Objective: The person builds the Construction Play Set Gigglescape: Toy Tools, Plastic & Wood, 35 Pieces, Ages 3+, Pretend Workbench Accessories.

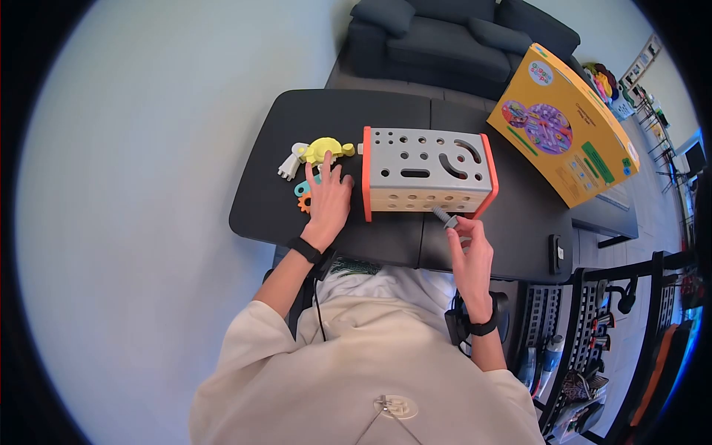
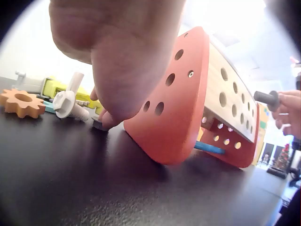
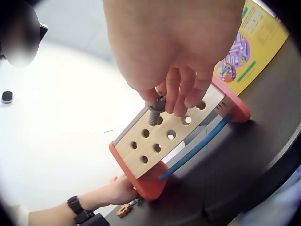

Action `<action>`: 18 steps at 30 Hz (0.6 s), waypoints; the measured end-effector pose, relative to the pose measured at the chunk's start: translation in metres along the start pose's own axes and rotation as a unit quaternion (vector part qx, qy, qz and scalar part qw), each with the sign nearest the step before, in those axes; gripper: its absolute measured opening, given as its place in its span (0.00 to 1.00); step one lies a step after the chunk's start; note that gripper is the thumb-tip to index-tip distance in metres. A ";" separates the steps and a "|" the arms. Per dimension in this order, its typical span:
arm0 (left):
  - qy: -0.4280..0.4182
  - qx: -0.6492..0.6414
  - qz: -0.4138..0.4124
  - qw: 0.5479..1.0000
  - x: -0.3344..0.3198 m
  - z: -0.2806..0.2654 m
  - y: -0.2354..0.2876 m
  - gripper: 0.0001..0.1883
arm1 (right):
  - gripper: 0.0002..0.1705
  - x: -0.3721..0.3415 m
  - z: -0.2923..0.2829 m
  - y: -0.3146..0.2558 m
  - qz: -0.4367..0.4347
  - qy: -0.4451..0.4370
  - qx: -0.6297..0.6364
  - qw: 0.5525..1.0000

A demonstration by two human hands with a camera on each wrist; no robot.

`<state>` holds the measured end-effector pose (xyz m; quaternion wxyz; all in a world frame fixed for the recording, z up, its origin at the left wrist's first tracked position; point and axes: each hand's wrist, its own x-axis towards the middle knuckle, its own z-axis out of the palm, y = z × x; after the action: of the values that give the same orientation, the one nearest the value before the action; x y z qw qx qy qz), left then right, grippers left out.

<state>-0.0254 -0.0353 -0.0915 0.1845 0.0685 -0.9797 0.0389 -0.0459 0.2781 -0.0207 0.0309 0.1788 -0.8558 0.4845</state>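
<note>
Grey bolt — right hand pinching | left hand — near yellow piece, grip unclear

Side panel — smooth wood, bolt — matt plastic

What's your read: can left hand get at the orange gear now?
Likely yes: the left hand is close by and nothing covers the orange gear, though a white bolt lies near it.

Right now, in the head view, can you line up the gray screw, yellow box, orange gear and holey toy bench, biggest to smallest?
1. Yellow box
2. Holey toy bench
3. Gray screw and orange gear: too close to rank; the gear is partly hidden.
</note>
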 end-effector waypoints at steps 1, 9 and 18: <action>0.000 0.003 -0.001 1.000 -0.002 -0.001 0.000 0.13 | 0.14 0.001 0.000 0.002 0.001 0.001 -0.001 1.000; 0.057 -0.132 -0.036 0.989 -0.016 -0.032 -0.001 0.10 | 0.14 0.008 0.002 0.005 0.003 0.045 -0.096 0.994; 0.018 -0.341 -0.123 0.932 -0.019 -0.062 0.011 0.19 | 0.15 0.019 0.016 0.009 -0.048 0.071 -0.130 0.988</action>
<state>0.0130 -0.0156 -0.0413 0.2173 0.1203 -0.9146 -0.3190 -0.0654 0.2637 -0.0325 0.1374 0.1793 -0.8976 0.3786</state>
